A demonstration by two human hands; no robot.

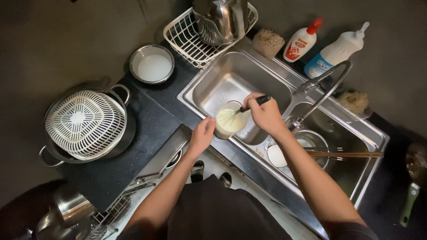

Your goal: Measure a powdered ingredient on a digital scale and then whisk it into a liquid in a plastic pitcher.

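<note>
- Right hand (266,114) grips a whisk (235,113) inside a pale cup (229,122).
- Left hand (202,134) wraps the cup's left side.
- Steel sink (231,78) beneath; dish rack (187,38) far, colander (82,122) left.

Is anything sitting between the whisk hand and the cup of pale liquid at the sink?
Nothing visible does. The right hand holds the whisk with its wires already down in the pale liquid in the cup, and the left hand holds the cup's side. The tap arches off to the right, apart from both.

The person is wearing a dark, short-sleeved top (213,213), leaving both forearms bare, and dark sandals (198,170) on both feet.
</note>
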